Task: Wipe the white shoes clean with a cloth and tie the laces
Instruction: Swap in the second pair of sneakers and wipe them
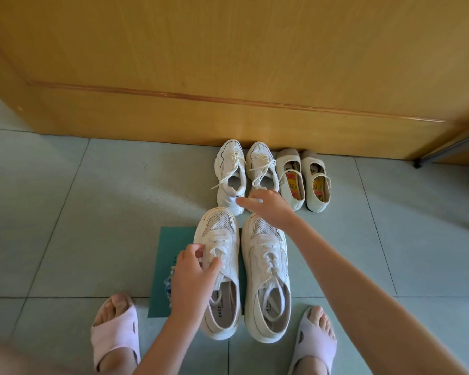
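The left slipper (pixel 114 330) stands at 7 o'clock and the right slipper (pixel 315 341) at 5, on the tiled floor (pixel 65 212). Between them the left shoe (pixel 217 229) and right shoe (pixel 266 240) lie side by side, toes to 12, on a teal sheet (pixel 173 243). The left hand (pixel 194 277) pinches the left shoe's laces (pixel 221 246). The right hand (pixel 270 208) reaches to 12, at the heels of smaller sneakers (pixel 231 169); I cannot tell whether it grips anything. Strap flats (pixel 316 182) stand at the sneakers' 3 o'clock, before a wooden door (pixel 228 63).

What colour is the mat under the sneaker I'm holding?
The mat is teal green; the head view shows it.
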### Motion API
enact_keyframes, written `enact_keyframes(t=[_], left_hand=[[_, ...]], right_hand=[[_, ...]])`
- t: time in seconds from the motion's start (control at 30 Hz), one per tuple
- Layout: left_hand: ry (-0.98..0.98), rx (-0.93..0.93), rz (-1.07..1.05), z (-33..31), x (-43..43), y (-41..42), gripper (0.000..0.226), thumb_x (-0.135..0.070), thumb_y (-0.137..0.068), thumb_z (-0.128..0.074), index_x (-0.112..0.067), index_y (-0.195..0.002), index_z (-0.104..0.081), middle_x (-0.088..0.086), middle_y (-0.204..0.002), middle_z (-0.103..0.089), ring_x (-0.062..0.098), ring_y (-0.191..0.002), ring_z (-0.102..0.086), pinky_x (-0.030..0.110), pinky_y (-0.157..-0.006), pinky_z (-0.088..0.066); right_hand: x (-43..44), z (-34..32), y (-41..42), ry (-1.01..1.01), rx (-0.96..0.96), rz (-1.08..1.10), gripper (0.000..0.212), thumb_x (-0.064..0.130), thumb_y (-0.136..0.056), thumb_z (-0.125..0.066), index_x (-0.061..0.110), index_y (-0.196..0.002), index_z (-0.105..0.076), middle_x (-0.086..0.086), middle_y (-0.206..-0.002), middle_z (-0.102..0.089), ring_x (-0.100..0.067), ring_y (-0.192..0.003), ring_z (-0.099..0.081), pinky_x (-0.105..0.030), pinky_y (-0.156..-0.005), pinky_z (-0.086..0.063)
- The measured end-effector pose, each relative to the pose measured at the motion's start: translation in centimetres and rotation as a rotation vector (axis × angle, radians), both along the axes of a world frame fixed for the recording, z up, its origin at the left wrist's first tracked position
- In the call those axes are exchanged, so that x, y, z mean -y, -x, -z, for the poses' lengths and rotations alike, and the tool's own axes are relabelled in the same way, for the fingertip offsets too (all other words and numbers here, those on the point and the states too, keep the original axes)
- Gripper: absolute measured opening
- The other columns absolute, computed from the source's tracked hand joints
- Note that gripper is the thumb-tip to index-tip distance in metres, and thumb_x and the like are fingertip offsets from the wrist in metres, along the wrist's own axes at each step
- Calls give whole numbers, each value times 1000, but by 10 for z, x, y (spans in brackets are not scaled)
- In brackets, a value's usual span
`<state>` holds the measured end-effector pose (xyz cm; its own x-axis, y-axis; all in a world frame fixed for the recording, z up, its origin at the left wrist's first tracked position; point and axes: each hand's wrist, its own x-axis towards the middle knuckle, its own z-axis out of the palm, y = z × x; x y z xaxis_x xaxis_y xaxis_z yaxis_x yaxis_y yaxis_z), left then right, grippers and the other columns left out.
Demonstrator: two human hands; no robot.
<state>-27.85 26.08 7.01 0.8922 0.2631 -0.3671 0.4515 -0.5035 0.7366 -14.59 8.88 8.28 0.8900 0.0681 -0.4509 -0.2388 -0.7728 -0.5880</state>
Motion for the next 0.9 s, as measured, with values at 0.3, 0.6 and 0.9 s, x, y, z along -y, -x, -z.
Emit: enact_keyframes(t=[0.3, 0.6, 0.9], left_hand=[[21, -34, 21, 4, -5, -1, 40, -51, -82, -59, -24, -112, -52, -8, -103, -56, 5, -87, -58, 28, -73, -53], [-87, -147, 33, 28, -69, -14, 31, -21, -88, -63, -14, -118, -58, 3, -122, -60, 14, -95, -56, 27, -80, -45], [24, -368, 215, 36, -80, -2, 52, -32, -68, -82, -19, -111, -57, -3, -104, -64, 13, -89, -60, 25, -73, -48]], right_hand=[[7, -4, 8, -238, 59, 183, 62, 62, -77, -58, 3, -96, -63, -14, -95, -65, -32, -93, -60, -42, -85, -47], [88, 82, 82, -182, -32, 719, 55, 66, -78, -54, 24, -114, -57, -4, -110, -58, -23, -110, -49, -38, -89, -39], [94, 107, 148, -220, -127, 805, 30, 13, -86, -66, 14, -116, -65, -11, -92, -68, -22, -83, -63, -41, -83, -55]])
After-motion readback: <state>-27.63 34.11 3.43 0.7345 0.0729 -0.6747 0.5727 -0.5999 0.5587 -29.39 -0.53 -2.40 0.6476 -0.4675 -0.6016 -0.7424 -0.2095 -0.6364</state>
